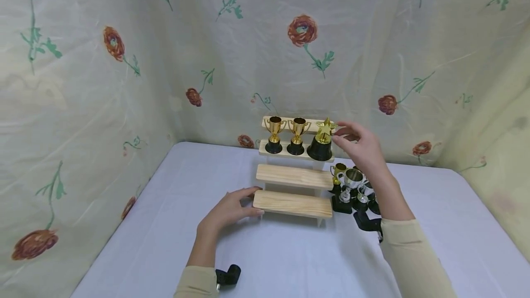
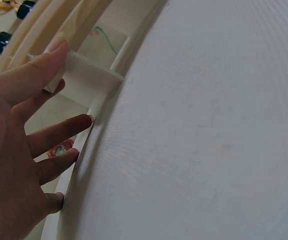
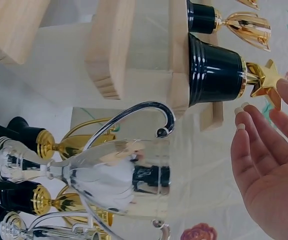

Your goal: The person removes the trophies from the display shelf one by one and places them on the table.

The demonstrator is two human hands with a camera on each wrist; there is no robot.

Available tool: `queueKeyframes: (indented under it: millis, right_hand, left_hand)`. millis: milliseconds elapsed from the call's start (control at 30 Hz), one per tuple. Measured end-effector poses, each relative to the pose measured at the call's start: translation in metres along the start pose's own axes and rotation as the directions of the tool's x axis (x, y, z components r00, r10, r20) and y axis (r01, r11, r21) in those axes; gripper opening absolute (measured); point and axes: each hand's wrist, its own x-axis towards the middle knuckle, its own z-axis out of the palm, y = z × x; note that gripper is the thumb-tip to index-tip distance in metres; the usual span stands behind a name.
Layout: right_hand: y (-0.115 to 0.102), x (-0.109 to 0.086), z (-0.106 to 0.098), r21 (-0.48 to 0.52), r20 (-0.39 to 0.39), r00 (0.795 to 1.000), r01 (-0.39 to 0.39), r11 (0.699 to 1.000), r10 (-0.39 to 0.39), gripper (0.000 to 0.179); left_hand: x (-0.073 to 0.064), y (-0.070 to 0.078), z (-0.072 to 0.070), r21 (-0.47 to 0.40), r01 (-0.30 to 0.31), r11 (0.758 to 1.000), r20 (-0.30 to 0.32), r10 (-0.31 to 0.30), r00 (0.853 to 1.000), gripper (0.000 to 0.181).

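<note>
A wooden tiered display stand (image 1: pixel 294 203) with several steps stands on the table. My left hand (image 1: pixel 229 208) pinches the left end of its lowest board, thumb on top and index finger beneath, the other fingers spread in the left wrist view. On a high step, two gold cup trophies (image 1: pixel 274 130) with black bases stand side by side. To their right a gold star trophy (image 1: pixel 320 146) stands upright on its wide black base at that step's right end. My right hand (image 1: pixel 360 146) holds it by the star (image 3: pixel 265 82), with thumb and index finger at its points.
Right of the stand, several gold and silver cup trophies (image 1: pixel 352 180) cluster closely under my right forearm. A large silver cup (image 3: pixel 119 175) is nearest in the right wrist view. A flowered curtain (image 1: pixel 248 59) hangs behind the white-covered table (image 1: pixel 165 224).
</note>
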Motion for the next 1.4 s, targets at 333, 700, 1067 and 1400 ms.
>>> queueKeyframes:
  millis: [333,700,1067,1400]
  right_hand:
    - [-0.0018,0.0076,0.0001,-0.014,0.007,1.0,-0.005,1.0,0.006,0.049]
    - [-0.0018,0.006,0.0022,0.004,-0.015,1.0,0.013,1.0,-0.013,0.044]
    - [-0.008,0.0056,0.0054,-0.001,-0.016,0.999,0.047,0.999,-0.047,0.037]
    - [-0.0101,0.0037,0.0075,0.064,-0.044,0.998,0.05,0.997,-0.047,0.035]
  left_hand:
    - [-0.0007,0.0002,0.0015,-0.002,0.002,1.0,0.007,-0.002,1.0,0.069]
    - [-0.0004,0.0022,-0.0005,-0.003,-0.005,1.0,0.009,0.005,1.0,0.069]
    - [-0.0007,0.0022,-0.0011,0.005,-0.014,1.0,0.003,0.014,1.0,0.069]
    - [0.0011,0.0007,-0.0004,0.008,-0.01,1.0,0.004,0.01,1.0,0.069]
